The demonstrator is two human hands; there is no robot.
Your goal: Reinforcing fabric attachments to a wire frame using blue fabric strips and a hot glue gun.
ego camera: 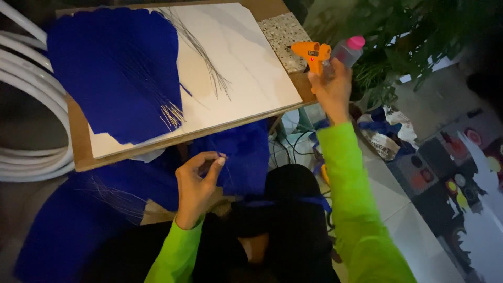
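My right hand (331,88) grips an orange glue gun (311,54) at the right corner of the board, beside a grey bottle with a pink cap (348,50). My left hand (198,184) is raised over my lap, thumb and fingers pinched on a thin wire with a small blue piece (224,155) at its tip. Both arms wear bright green sleeves. A blue paper sheet (112,73) lies on the white board (246,68), with a bundle of thin wires (201,52) across it and another fan of wires on the paper.
White tubing (31,105) coils at the left. More blue paper (78,220) lies on the floor below the board. Cables, scraps and a bag (380,141) sit on the tiled floor at right, beside a green plant (408,31) and a patterned mat (461,173).
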